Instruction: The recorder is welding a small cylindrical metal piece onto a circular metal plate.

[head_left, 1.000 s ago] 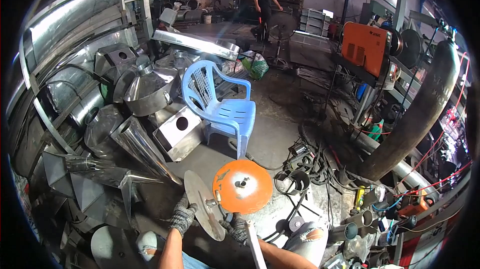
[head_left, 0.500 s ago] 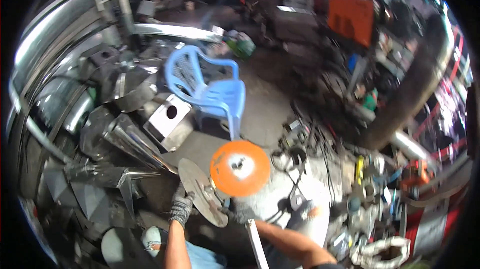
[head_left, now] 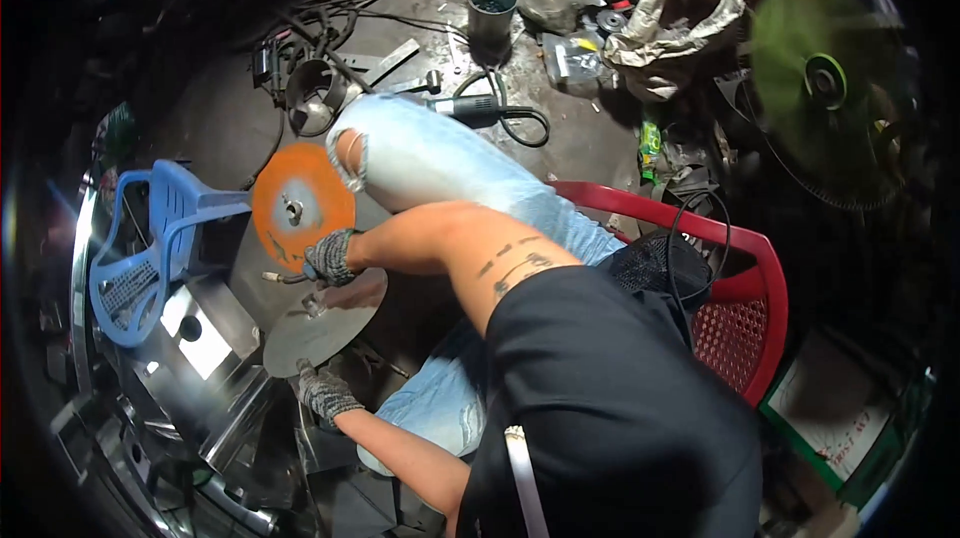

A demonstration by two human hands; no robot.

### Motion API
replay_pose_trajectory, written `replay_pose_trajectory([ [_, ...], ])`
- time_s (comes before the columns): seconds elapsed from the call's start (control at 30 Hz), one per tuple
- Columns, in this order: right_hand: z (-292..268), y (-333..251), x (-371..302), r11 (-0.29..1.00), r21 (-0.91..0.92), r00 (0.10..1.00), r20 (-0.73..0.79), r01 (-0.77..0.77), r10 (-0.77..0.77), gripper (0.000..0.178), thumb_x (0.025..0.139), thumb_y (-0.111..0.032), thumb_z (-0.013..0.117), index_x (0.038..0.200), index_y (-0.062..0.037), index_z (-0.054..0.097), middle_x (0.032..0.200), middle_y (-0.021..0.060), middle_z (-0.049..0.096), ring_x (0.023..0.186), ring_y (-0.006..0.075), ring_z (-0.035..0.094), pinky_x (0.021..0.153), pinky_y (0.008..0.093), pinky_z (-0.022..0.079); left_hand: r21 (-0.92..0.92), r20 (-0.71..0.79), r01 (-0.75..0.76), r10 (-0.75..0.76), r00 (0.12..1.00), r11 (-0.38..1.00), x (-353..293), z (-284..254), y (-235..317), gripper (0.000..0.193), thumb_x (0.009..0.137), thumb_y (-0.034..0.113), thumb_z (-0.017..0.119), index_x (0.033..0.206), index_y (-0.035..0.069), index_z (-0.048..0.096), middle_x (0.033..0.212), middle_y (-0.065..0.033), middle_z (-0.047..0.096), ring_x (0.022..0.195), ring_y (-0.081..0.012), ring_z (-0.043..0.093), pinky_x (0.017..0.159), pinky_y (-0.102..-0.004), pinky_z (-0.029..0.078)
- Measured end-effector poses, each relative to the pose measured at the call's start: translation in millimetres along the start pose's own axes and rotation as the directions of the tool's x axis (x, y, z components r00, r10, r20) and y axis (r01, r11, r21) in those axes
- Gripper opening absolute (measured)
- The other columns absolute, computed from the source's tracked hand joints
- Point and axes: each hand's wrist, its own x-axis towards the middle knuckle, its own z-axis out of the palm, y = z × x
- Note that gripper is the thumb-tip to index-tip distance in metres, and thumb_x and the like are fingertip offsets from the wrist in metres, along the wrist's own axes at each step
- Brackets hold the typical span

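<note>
My left hand (head_left: 328,396), in a grey knitted glove, grips the near edge of a thin round metal disc (head_left: 335,328) with its thumb on top. The disc is tilted, with a small fitting at its middle. My right hand (head_left: 332,258), gloved alike, is closed around a dark tube with a pale tip (head_left: 284,278), like a welding torch. That hand is at the far edge of the disc and beside an orange disc (head_left: 268,183) with a grey centre and a small hole. My right forearm crosses above my jeans; the right palm is hidden.
A blue plastic chair (head_left: 170,218) stands at left, near a shiny metal box (head_left: 205,333) with a round hole. Beyond my knee lie an angle grinder (head_left: 470,110), cables and metal cups (head_left: 492,13). A green fan (head_left: 820,78) is at right, a red chair (head_left: 750,268) behind me.
My view has swung to the right, so the chair and both discs now appear further left. Both hands stay at the metal disc; the dark tube in my right hand shows more clearly.
</note>
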Motion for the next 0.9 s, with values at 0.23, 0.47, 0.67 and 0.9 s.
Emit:
replay_pose_trajectory([
  [0.23, -5, -42, -11, 0.992, 0.039, 0.985, -0.126, -0.118, 0.122, 0.031, 0.091, -0.038, 0.060, 0.103, -0.0101, 0.064, 0.089, 0.0171, 0.070, 0.090, 0.0366, 0.069, 0.078, 0.0484, 0.053, -0.102, -0.033, 0.080, -0.084, 0.996, 0.992, 12, -26, -20, 0.050, 0.089, 0.011, 0.066, 0.137, 0.015, 0.051, 0.127, -0.0168, 0.059, 0.108, -0.0369, 0.060, 0.081, -0.0536, 0.055],
  [0.47, 30, -48, -2, 0.992, 0.015, 0.974, -0.189, -0.125, 0.126, 0.032, 0.092, -0.039, 0.058, 0.103, -0.0092, 0.063, 0.088, 0.0177, 0.070, 0.088, 0.0367, 0.069, 0.077, 0.0487, 0.053, -0.150, -0.014, 0.201, -0.205, 0.979, 0.968, -3, -17, -19, 0.042, 0.093, 0.015, 0.063, 0.133, 0.009, 0.053, 0.126, -0.0152, 0.059, 0.109, -0.0333, 0.059, 0.085, -0.0477, 0.055],
  [0.67, 60, -31, -1, 0.987, -0.015, 0.959, -0.240, -0.162, 0.154, 0.033, 0.093, -0.039, 0.056, 0.103, -0.0085, 0.063, 0.087, 0.0182, 0.069, 0.087, 0.0367, 0.069, 0.076, 0.0491, 0.054, -0.183, -0.107, 0.192, -0.214, 0.971, 0.964, -14, -8, -9, 0.041, 0.091, 0.013, 0.065, 0.131, 0.007, 0.056, 0.125, -0.0180, 0.060, 0.110, -0.0386, 0.060, 0.083, -0.0576, 0.056],
  [0.9, 112, 2, 6, 0.961, -0.072, 0.946, -0.212, -0.266, 0.246, 0.034, 0.095, -0.038, 0.050, 0.100, -0.0055, 0.061, 0.086, 0.0207, 0.068, 0.082, 0.0387, 0.068, 0.072, 0.0517, 0.053, -0.238, -0.048, 0.244, -0.263, 0.964, 0.940, 14, -35, -37, 0.045, 0.090, 0.009, 0.065, 0.134, 0.010, 0.053, 0.123, -0.0164, 0.060, 0.107, -0.0382, 0.060, 0.079, -0.0560, 0.057],
])
